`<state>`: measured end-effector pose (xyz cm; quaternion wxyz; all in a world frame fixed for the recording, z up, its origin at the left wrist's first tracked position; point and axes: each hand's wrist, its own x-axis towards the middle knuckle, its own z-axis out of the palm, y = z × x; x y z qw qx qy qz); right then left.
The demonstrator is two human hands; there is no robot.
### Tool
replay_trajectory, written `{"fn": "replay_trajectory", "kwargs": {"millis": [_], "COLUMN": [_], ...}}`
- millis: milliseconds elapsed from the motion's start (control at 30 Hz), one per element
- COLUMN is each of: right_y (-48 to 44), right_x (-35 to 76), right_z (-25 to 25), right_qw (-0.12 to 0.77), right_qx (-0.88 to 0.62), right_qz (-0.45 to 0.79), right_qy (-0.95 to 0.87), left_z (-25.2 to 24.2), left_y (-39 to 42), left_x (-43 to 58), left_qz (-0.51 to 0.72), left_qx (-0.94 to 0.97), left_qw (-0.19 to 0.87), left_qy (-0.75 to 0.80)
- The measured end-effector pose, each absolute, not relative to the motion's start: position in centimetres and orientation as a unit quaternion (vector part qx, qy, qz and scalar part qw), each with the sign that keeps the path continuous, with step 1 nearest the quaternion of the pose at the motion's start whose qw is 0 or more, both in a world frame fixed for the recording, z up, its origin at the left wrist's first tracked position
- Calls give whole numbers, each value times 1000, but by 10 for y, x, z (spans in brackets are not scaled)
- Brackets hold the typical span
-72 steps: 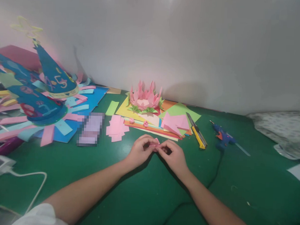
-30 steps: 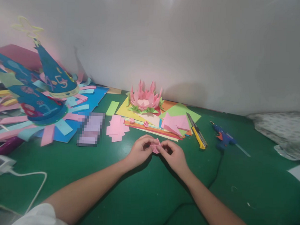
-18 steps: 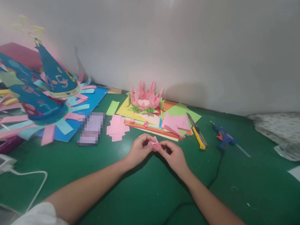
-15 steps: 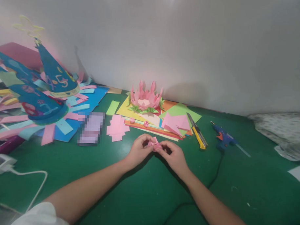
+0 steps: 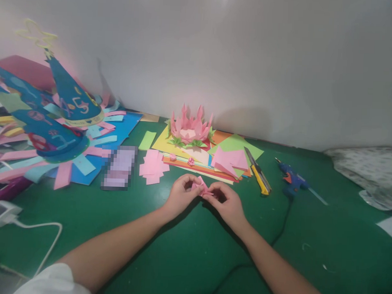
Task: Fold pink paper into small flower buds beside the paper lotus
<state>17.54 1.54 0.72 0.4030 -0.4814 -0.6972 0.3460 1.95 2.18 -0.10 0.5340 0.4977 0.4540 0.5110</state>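
Observation:
A small folded piece of pink paper (image 5: 201, 184) is held up between my two hands above the green table. My left hand (image 5: 182, 195) pinches its left side between thumb and fingers. On the other side, my right hand (image 5: 225, 200) grips the right edge with thumb and fingertips. Fingers cover part of the folds. Just behind stands a pink paper lotus (image 5: 190, 126) with green paper leaves, on a stack of coloured sheets. Two small pink paper roses, one of them a rose (image 5: 190, 161), lie at the front of that stack. Loose pink paper strips (image 5: 152, 167) lie to the left.
A yellow box cutter (image 5: 261, 177) and a blue glue gun (image 5: 291, 178) with its cord lie at right. Blue paper party hats (image 5: 71, 91) with fringes crowd the left, beside a blurred phone (image 5: 120, 168). A white cable (image 5: 56, 234) runs at lower left. A wall rises behind.
The pink paper has turned slightly between my fingers, and a pointed flap now shows toward my right hand. Both hands have shifted only a little.

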Motion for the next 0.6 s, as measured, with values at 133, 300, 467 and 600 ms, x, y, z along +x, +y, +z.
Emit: {"fn": "replay_trajectory", "kwargs": {"millis": [133,300,467,600], "right_y": [15,15,15,15], "right_x": [175,176,176,176], "right_z": [12,10,9,9], "right_qw": [394,405,402,396], "right_qx": [-444,-429,-423,-420], "right_qz": [328,323,327,328], "right_qy": [-735,-740,-744,-748], "left_z": [1,4,8,10], "left_y": [22,21,21,20], "left_x": [19,18,18,18], "left_qz": [511,507,515,514], "left_qx": [489,499,484,472], "left_qw": [544,540,541,551], "left_qy": [452,449,457,458]}}
